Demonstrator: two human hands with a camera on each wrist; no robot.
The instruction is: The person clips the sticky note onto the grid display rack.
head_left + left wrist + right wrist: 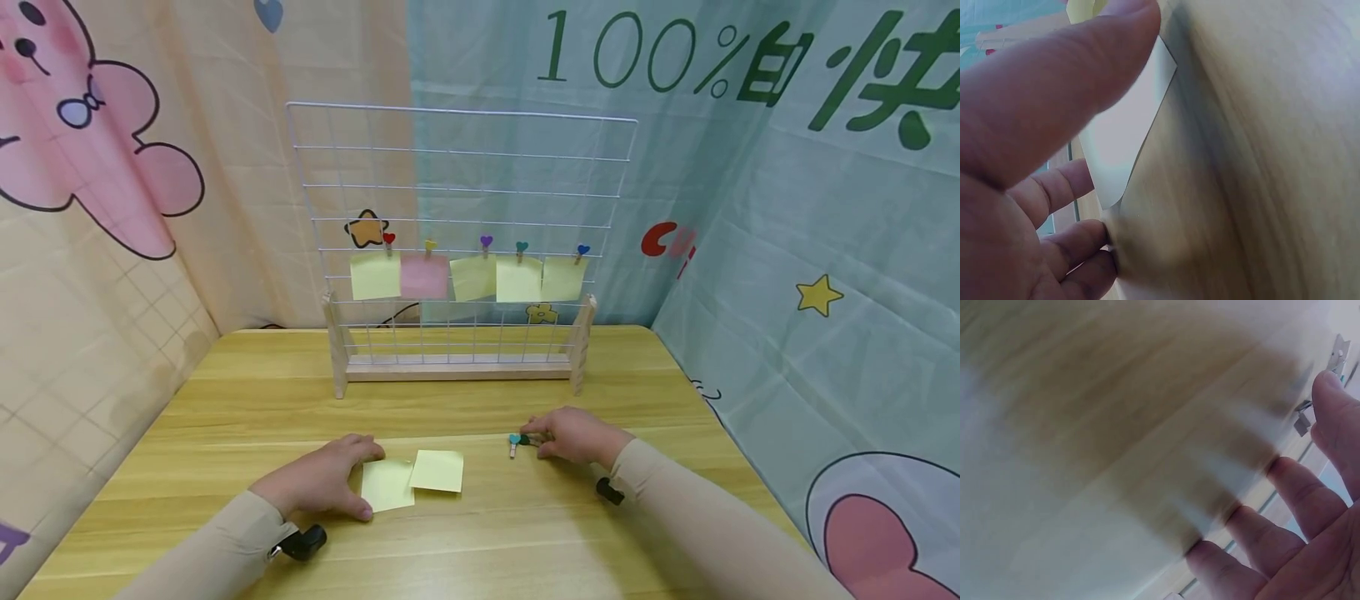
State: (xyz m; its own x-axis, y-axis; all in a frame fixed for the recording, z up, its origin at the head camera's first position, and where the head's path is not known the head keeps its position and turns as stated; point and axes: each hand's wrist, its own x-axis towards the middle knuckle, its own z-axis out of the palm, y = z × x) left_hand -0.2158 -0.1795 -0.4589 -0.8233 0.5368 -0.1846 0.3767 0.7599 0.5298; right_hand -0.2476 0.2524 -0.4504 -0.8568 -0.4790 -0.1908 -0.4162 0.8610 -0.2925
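In the head view, my left hand [330, 479] rests at the left edge of a pale yellow sticky note [387, 486], thumb and fingers spread around it. The left wrist view shows the thumb [1079, 69] crossing over the paper, with the other fingertips on the table. A second yellow note [437, 471] overlaps the first one's right side. My right hand [573, 437] is low on the table, fingertips beside a dark green clip [527, 439]. Just left of that lies a small clip with a teal heart [513, 444]. In the right wrist view several fingertips touch the tabletop.
Behind the hands stands a white wire grid [465, 196] on a wooden base [457, 369]. Four yellow notes and a pink note [424, 277] hang on it from heart-topped clips. Printed curtains [750, 250] enclose the wooden table [480, 550] at the back and sides.
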